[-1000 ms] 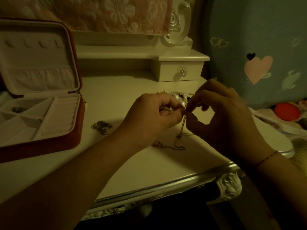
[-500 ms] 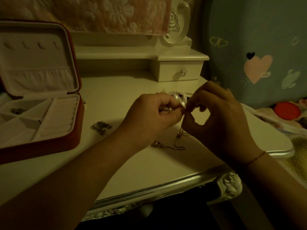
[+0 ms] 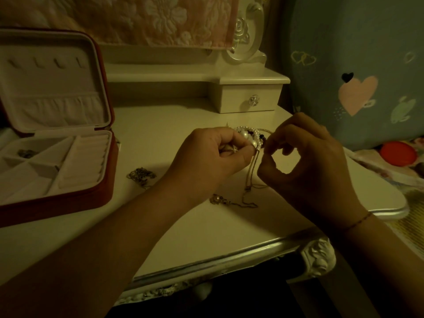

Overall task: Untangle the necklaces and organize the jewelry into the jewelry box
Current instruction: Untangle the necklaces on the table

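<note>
Head view, dim light: white dressing table (image 3: 160,125) across most of frame, carved trim along near edge; red jewelry box (image 3: 68,200) on table at left, lid propped upright, cream tray with divided compartments exposed; left hand (image 3: 206,161) above table centre, fingers curled inward, thumb and forefinger pinching large beads at near end of pearl necklace (image 3: 245,129); right hand (image 3: 309,171) just beside left hand, fingers curled, forefinger and thumb tips drawn close together next to upper end of thin chain (image 3: 249,177); actual grip on chain not determinable; remainder of pearl necklace resting on table behind both hands, together with some dark beads; thin chain hanging from pinch point down to table surface, pendant end (image 3: 218,199) lying flat below left hand; dark chain cluster (image 3: 141,175) on table between jewelry box and left forearm, apart from both; small dark item (image 3: 27,153) in rear-left compartment of tray, too dim to identify.
</note>
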A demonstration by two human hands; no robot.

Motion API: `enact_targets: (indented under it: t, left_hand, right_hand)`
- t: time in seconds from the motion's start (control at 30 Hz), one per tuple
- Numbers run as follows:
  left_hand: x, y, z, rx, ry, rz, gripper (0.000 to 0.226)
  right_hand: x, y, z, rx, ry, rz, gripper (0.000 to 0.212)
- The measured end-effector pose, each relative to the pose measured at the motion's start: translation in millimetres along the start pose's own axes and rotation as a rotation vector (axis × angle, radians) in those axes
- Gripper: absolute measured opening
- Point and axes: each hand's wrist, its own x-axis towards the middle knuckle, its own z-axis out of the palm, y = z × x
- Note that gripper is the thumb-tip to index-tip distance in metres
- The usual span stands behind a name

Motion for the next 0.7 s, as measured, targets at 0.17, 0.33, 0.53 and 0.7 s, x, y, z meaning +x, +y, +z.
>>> enact_targets:
  t: [0.17, 0.33, 0.53, 0.7]
  left_hand:
    - [-0.3, 1.5, 0.6, 0.006, -0.011, 0.015, 0.005]
    - [-0.1, -0.1, 0.8, -0.017, -0.017, 0.006, 0.007]
    - [-0.6, 0.9, 0.9, -0.025, -0.020, 0.013, 0.007]
    - [-0.5, -0.3, 1.0, -0.004, -0.028, 0.022, 0.006]
  right_hand:
    - [-0.4, -2.0, -0.9, 0.024, -0.021, 0.003, 0.022]
    - [1.7, -2.2, -0.9, -0.001, -0.037, -0.008, 0.021]
    - [1.6, -2.8, -2.6, -0.011, -0.040, -0.005, 0.023]
    - [2.7, -4.0, -4.2, -0.006, -0.062, -0.002, 0.025]
